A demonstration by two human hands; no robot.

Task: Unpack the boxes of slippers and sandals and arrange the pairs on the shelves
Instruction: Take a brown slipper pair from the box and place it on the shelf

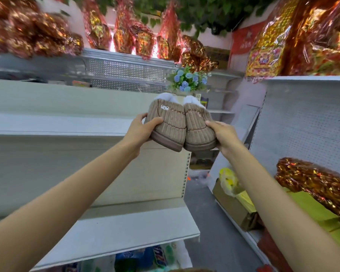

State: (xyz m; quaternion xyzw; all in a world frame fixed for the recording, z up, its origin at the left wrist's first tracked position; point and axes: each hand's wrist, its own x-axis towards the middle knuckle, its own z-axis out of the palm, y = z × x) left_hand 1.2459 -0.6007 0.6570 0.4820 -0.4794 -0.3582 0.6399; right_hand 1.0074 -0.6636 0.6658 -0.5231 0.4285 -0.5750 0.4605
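- Head view, frame centre: pair of brown slippers (pixel 182 125), ribbed corduroy-like fabric, white fleece lining showing at the far end, dark brown soles toward the camera. The two sit side by side, touching, held in the air, resting on nothing.
- Left hand (pixel 140 128): grips the outer side of the left slipper, thumb curled over the top fabric, fingers wrapped round the far side. Closed on it, not slack.
- Right hand (pixel 223 134): grips the outer side of the right slipper, thumb on the upper, the rest of the fingers underneath and mostly hidden.
- Both forearms are bare and extended up and forward from the lower corners of the frame.
- Left half of frame: beige shelves (pixel 71 122), one board at mid-height behind the left hand, one lower board (pixel 126 230) at bottom centre. Slippers are in front of the mid-height board's right end, no contact visible.
- Bottom centre, under the lower board: blue packaged goods, blurred.
- Centre, just above the slippers: blue artificial flowers (pixel 188 81).
- Top band: red-gold foil-wrapped bundles (pixel 126 34) on the upper shelves, green leaves above.
- Right side: perforated white shelf panel (pixel 306 122), more foil bundles, green sheet (pixel 310 209).
- Lower right: open cardboard box (pixel 232 209) with yellow plastic (pixel 229 179) in it.
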